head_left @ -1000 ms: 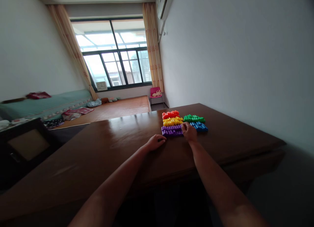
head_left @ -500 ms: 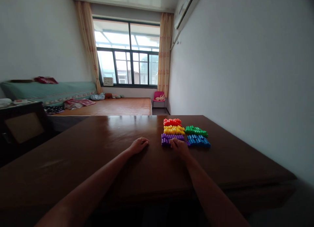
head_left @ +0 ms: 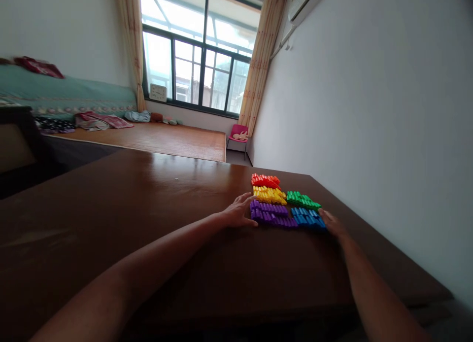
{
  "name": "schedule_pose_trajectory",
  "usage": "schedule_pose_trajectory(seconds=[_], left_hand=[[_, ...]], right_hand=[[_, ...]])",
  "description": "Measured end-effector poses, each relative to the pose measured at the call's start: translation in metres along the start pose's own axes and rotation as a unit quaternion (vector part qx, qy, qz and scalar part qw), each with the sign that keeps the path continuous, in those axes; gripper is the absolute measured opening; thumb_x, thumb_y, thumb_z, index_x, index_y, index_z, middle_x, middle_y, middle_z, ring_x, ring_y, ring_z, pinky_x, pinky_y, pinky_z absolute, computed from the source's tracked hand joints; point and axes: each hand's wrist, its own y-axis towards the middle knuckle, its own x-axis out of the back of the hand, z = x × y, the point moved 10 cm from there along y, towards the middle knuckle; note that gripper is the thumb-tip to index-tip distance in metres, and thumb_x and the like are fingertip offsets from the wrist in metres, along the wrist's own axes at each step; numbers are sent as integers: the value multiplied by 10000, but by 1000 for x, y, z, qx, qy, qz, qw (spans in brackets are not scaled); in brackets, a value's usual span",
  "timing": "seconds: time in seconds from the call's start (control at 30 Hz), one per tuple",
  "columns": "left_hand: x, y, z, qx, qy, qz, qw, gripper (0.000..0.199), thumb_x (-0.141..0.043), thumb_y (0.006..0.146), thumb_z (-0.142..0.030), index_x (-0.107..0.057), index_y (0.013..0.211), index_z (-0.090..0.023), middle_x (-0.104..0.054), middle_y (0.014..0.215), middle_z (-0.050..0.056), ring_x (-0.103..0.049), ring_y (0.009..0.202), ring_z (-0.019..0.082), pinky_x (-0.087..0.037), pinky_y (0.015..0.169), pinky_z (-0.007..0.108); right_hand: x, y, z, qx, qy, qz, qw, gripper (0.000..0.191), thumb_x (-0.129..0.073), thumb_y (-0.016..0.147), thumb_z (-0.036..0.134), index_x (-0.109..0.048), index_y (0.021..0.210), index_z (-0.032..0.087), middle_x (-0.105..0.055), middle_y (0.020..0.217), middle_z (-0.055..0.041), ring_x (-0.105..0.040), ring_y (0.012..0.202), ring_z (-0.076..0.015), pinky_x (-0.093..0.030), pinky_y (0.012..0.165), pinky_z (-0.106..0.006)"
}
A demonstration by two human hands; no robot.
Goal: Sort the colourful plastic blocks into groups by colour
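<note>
Small glossy plastic pieces lie in colour groups on the dark brown table (head_left: 177, 243); their exact kind is too small to tell. Purple pieces (head_left: 271, 215) are nearest on the left, with yellow pieces (head_left: 269, 195) and red pieces (head_left: 265, 180) behind them. To the right lie blue pieces (head_left: 308, 217), and green pieces (head_left: 303, 200) beyond. My left hand (head_left: 240, 211) is open at the left edge of the purple and yellow groups, thumb and fingers spread. At the right end of the blue group, my right hand (head_left: 332, 224) rests with fingers stretched forward, holding nothing visible.
A white wall (head_left: 354, 95) runs along the right side. Beyond the table's far edge are a low bed (head_left: 177, 140) with cloths on it, and a pink chair (head_left: 238, 132) holding a soft toy. A dark cabinet (head_left: 18, 145) stands at the left.
My left hand has moved right to the groups and spread its fingers. The right hand has left the purple pieces for the blue group's right end. The view has tilted down.
</note>
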Motion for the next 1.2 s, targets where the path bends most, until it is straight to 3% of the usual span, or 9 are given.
schedule_pose_trajectory(seconds=[0.07, 0.2, 0.37, 0.5, 0.7, 0.9, 0.97, 1.07, 1.2], left_hand=[[-11, 13, -12, -5, 9, 22, 1000, 1070, -754, 597, -655, -259, 1492, -341, -173, 1583, 97, -134, 1439, 391, -246, 1130, 584], [-27, 25, -26, -17, 42, 60, 997, 1012, -750, 593, -660, -294, 1462, -416, -208, 1574, 55, -147, 1424, 414, -275, 1072, 661], [-16, 3, -25, -57, 49, 35, 997, 845, -746, 647, -600, -425, 1404, -404, -326, 1527, 56, -268, 1377, 406, -337, 1063, 605], [12, -36, -6, -59, 31, -8, 998, 737, -765, 670, -522, -514, 1346, -373, -387, 1497, 68, -342, 1350, 393, -332, 1080, 569], [60, -92, 40, -4, 42, -52, 998, 655, -729, 736, -449, -520, 1347, -344, -381, 1504, 71, -331, 1375, 360, -299, 1115, 533], [107, -129, 83, 31, 35, -116, 992, 555, -722, 751, -371, -588, 1282, -284, -416, 1469, 88, -372, 1353, 328, -310, 1130, 474], [121, -135, 96, 39, 20, -151, 988, 444, -714, 757, -350, -653, 1185, -250, -470, 1414, 95, -424, 1314, 308, -337, 1119, 441], [143, -140, 118, 77, -22, -222, 972, 295, -663, 790, -353, -700, 1041, -200, -541, 1329, 104, -499, 1244, 270, -370, 1100, 394], [162, -146, 140, 142, -78, -307, 938, 409, -540, 860, -430, -641, 1151, -161, -603, 1256, 112, -551, 1180, 245, -409, 1065, 368]], right_hand=[[-19, -6, 6, 9, 18, 37, 999, 622, -383, 827, 639, -680, 1135, 188, -654, 1227, -120, -578, 1178, -291, -427, 1013, -434], [-41, -31, 54, 61, 12, 81, 995, 598, -395, 825, 648, -677, 1141, 227, -649, 1243, -77, -558, 1204, -260, -378, 1069, -401], [-63, -64, 111, 87, 8, 87, 992, 569, -416, 832, 662, -675, 1127, 251, -660, 1213, -62, -572, 1175, -259, -390, 1054, -412], [-98, -89, 169, 144, 32, 95, 985, 539, -417, 854, 628, -673, 1131, 243, -653, 1218, -69, -562, 1181, -264, -369, 1064, -431], [-158, -113, 271, 206, 87, 115, 968, 481, -431, 873, 581, -679, 1104, 240, -662, 1182, -78, -571, 1147, -258, -386, 1038, -442], [-213, -123, 360, 274, 171, 173, 930, 450, -549, 818, 532, -661, 1126, 224, -660, 1167, -78, -579, 1117, -249, -397, 1029, -444], [-227, -122, 378, 278, 215, 200, 915, 459, -603, 780, 502, -655, 1134, 214, -656, 1168, -81, -580, 1109, -247, -403, 1027, -442], [-246, -118, 388, 208, 317, 263, 887, 517, -637, 755, 491, -621, 1192, 215, -645, 1192, -85, -576, 1129, -244, -441, 1000, -421], [-249, -123, 394, 110, 468, 325, 814, 531, -594, 792, 551, -593, 1231, 252, -600, 1290, -68, -557, 1181, -240, -477, 969, -395]])
